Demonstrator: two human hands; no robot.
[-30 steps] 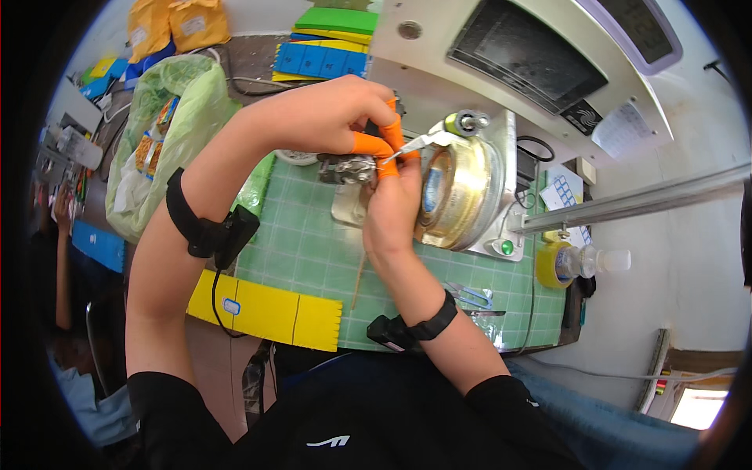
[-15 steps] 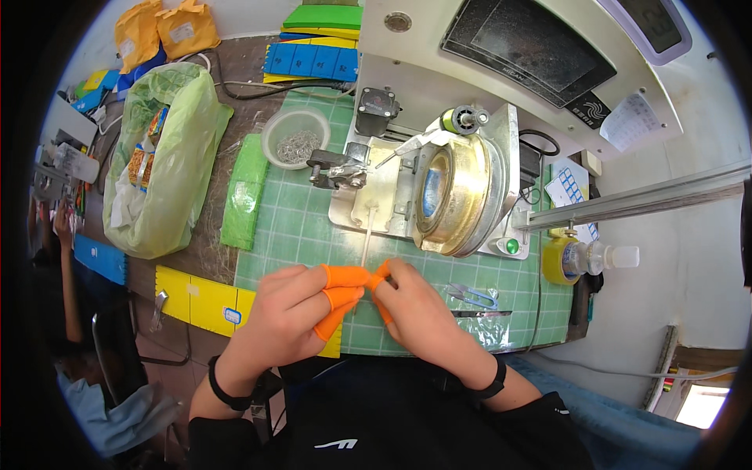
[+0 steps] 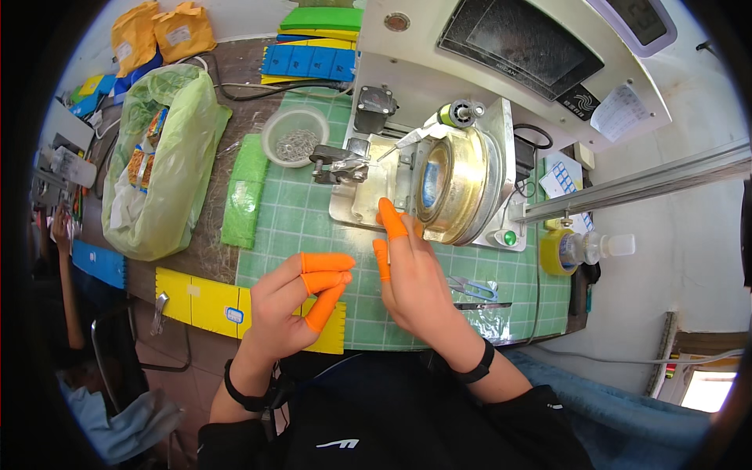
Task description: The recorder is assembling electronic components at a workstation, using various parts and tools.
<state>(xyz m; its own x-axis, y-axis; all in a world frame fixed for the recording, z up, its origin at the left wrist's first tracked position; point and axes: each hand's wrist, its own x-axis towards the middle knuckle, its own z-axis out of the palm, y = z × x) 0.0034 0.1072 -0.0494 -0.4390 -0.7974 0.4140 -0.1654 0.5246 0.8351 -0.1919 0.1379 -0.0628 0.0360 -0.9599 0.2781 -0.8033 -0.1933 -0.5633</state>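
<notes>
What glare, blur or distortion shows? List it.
Head view: bright opening at lower right, blown out white; head view: pale glare on the green strip; head view: left hand fairly sharp; head view: black fisheye border at the corners.

own hands [image 3: 419, 286]: 2 | drum [image 3: 460, 192]: 1 | bowl [image 3: 294, 119]: 1 | pouches [image 3: 184, 37]: 2

Drum [image 3: 468, 192] is shiny, brassy-looking metal, pretty smooth. Rail's [image 3: 642, 185] metal too, just a duller sheen. Screen [image 3: 517, 55] is glossy but kinda dusty. Bag's [image 3: 192, 172] thin, crinkly plastic; tub [image 3: 271, 146] is smooth, cloudy plastic. Finger cots [image 3: 327, 262] look like matt rubber. Note's [image 3: 619, 114] paper, shirt's [image 3: 423, 415] matt cloth.
</notes>
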